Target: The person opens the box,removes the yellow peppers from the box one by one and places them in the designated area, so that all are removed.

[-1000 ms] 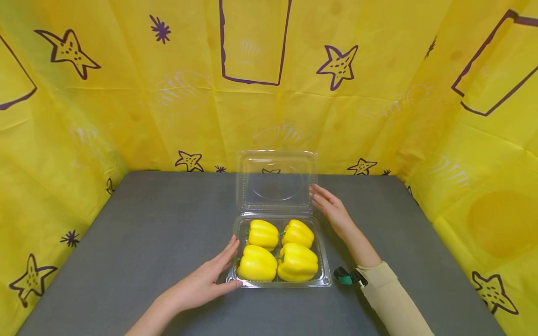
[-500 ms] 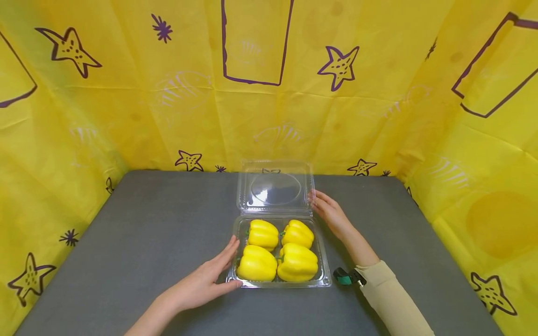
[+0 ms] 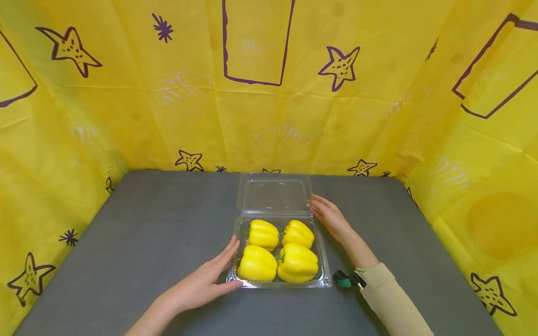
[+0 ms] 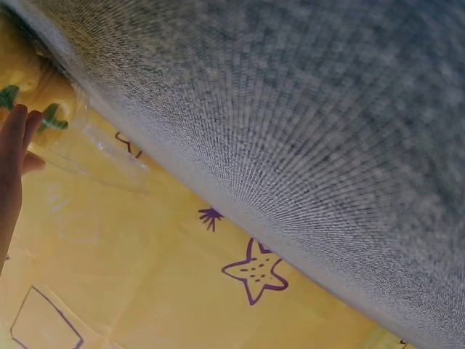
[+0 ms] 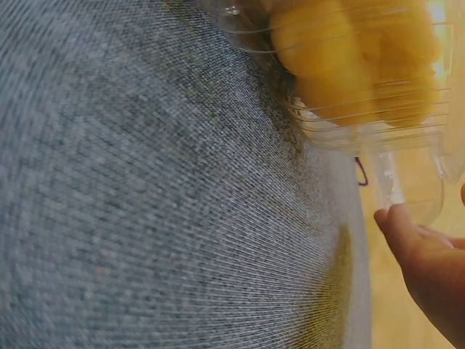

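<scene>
Straight left fingers (image 3: 224,253) touched a clear rectangular plastic box (image 3: 286,284), four yellow bell peppers (image 3: 298,263) beside them; relaxed right fingers (image 3: 323,208) touched its lid (image 3: 275,193).

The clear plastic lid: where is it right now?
In the head view, the clear plastic lid is open on the far side of its container, beyond the yellow bell peppers, the right hand by the lid's right edge.

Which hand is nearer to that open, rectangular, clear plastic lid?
The right. The right hand is at the right edge of the lid; the left hand is farther off, at the left edge of the clear plastic tray, beside the front-left yellow bell pepper.
</scene>
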The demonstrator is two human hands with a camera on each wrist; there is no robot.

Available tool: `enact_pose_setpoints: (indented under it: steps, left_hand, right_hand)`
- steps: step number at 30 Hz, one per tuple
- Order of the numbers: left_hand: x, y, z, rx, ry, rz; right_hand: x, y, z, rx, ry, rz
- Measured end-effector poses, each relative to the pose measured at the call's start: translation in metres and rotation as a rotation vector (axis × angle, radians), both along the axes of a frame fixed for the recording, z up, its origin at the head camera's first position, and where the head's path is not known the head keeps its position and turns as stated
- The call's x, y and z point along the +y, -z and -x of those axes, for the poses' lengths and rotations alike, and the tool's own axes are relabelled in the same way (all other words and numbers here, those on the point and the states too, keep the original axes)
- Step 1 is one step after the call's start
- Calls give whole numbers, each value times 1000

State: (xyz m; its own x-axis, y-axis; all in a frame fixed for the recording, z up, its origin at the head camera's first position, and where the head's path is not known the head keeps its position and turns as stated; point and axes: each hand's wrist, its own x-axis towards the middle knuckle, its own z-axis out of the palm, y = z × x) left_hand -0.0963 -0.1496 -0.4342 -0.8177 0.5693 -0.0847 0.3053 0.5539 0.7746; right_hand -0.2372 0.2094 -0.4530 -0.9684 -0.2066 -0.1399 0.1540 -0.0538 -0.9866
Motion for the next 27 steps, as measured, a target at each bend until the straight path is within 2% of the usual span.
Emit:
enact_pose_setpoints:
  steps: [19, 27]
  left_hand:
    - [0, 0, 0, 22, 2, 6]
    - [1, 0, -1, 81, -28, 52]
  right_hand:
    - [0, 7, -1, -42, 22, 2]
    - [3, 7, -6, -50, 64, -2]
